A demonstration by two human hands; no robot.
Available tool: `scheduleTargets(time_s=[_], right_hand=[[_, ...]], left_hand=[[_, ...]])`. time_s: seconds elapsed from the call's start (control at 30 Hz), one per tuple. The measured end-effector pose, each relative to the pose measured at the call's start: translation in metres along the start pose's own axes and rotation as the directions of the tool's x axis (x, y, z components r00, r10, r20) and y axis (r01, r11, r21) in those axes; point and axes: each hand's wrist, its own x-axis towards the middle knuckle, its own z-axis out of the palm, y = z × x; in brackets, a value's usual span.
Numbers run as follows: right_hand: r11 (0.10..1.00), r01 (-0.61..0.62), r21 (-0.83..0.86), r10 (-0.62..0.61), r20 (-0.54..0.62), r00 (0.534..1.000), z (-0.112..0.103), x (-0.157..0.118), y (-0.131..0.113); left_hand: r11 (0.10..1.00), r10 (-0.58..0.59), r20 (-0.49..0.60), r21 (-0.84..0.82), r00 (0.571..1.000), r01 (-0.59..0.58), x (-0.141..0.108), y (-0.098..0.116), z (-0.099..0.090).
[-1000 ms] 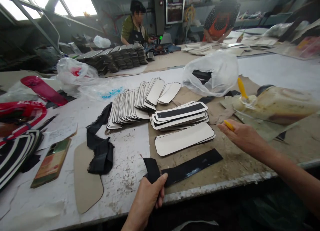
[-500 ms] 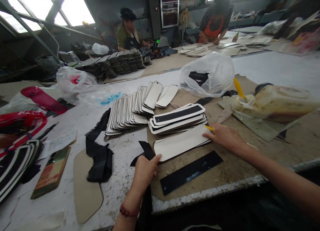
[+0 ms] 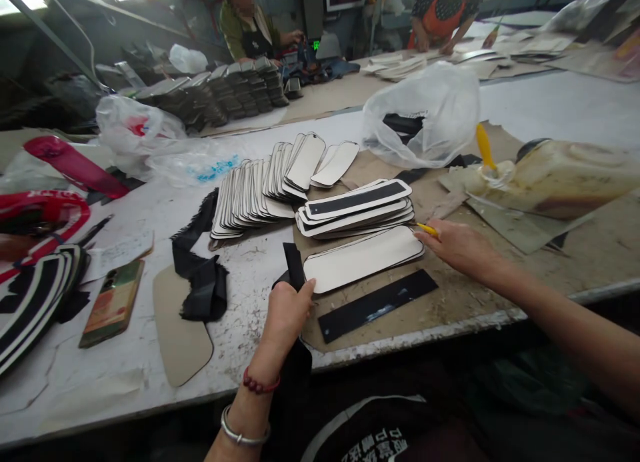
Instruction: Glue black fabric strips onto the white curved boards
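Note:
My left hand (image 3: 289, 310) is closed around a black fabric strip (image 3: 294, 263), whose end sticks up above the fingers; black material also hangs below the hand. Its thumb tip is at the left end of a small stack of white rounded panels (image 3: 364, 257). In my right hand (image 3: 457, 245) is a small yellow tool (image 3: 429, 230) with a thin tip; its exact kind is unclear. That tip points at the right end of the top panel. In front lies a flat black strip (image 3: 377, 305) with whitish smears. Behind is a pile of white panels, the top one bearing a black strip (image 3: 357, 200).
Many more white panels (image 3: 250, 199) lean in a row at the back left. A clear plastic bag (image 3: 445, 125) and a glue-stained container (image 3: 555, 179) with a yellow handle stand behind. At left lie a phone (image 3: 113, 304) and a beige panel (image 3: 183, 345). Two people work across the table.
The view has tilted down, so the table sits higher. My right hand has drawn the yellow tool back off the panel's corner. The black strip in my left hand now stands more upright.

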Motion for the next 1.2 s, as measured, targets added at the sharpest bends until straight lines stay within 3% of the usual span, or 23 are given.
scheduleTargets(time_s=[0.1,0.2,0.3,0.4,0.5,0.6,0.7,0.77,0.93,1.03,1.1,1.2], right_hand=[[0.992,0.040,0.117,-0.021,-0.160,0.987,-0.025,-0.021,0.003],[0.953,0.113,0.282,-0.016,-0.325,0.945,-0.057,-0.045,-0.002],[0.838,0.117,0.533,0.046,-0.283,0.958,-0.072,-0.061,-0.019],[0.582,0.092,0.808,0.039,-0.141,0.989,-0.061,-0.064,-0.051],[0.334,0.080,0.939,-0.037,-0.071,0.997,-0.034,-0.058,-0.086],[0.220,0.037,0.975,-0.055,-0.026,0.998,-0.008,-0.050,-0.112],[0.255,0.013,0.967,-0.084,0.009,0.996,0.006,-0.045,-0.119],[0.340,0.020,0.940,-0.072,0.005,0.997,0.008,-0.042,-0.114],[0.640,0.111,0.761,0.052,-0.187,0.981,-0.001,-0.036,-0.076],[0.752,0.125,0.647,0.100,-0.300,0.949,-0.013,-0.037,-0.060],[0.744,0.138,0.654,0.108,-0.321,0.941,-0.020,-0.041,-0.064],[0.568,0.166,0.806,0.055,-0.238,0.970,-0.023,-0.050,-0.091]], left_hand=[[0.985,-0.014,0.109,-0.171,0.994,0.032,-0.005,-0.005,-0.001],[0.948,-0.017,0.217,-0.307,0.976,0.085,-0.013,-0.011,0.000],[0.915,-0.007,0.287,-0.385,0.958,0.122,-0.019,-0.019,0.002],[0.889,0.008,0.310,-0.437,0.951,0.135,-0.021,-0.025,0.003],[0.872,0.027,0.321,-0.471,0.947,0.135,-0.020,-0.029,0.004],[0.862,0.033,0.338,-0.486,0.941,0.144,-0.017,-0.033,0.004],[0.858,0.023,0.341,-0.490,0.940,0.157,-0.016,-0.035,0.005],[0.857,0.021,0.337,-0.490,0.941,0.156,-0.016,-0.035,0.006],[0.860,0.034,0.319,-0.492,0.947,0.136,-0.018,-0.035,0.007],[0.858,0.038,0.310,-0.497,0.950,0.128,-0.018,-0.037,0.008],[0.854,0.047,0.311,-0.505,0.949,0.123,-0.017,-0.038,0.008],[0.848,0.056,0.328,-0.514,0.943,0.129,-0.017,-0.039,0.008]])
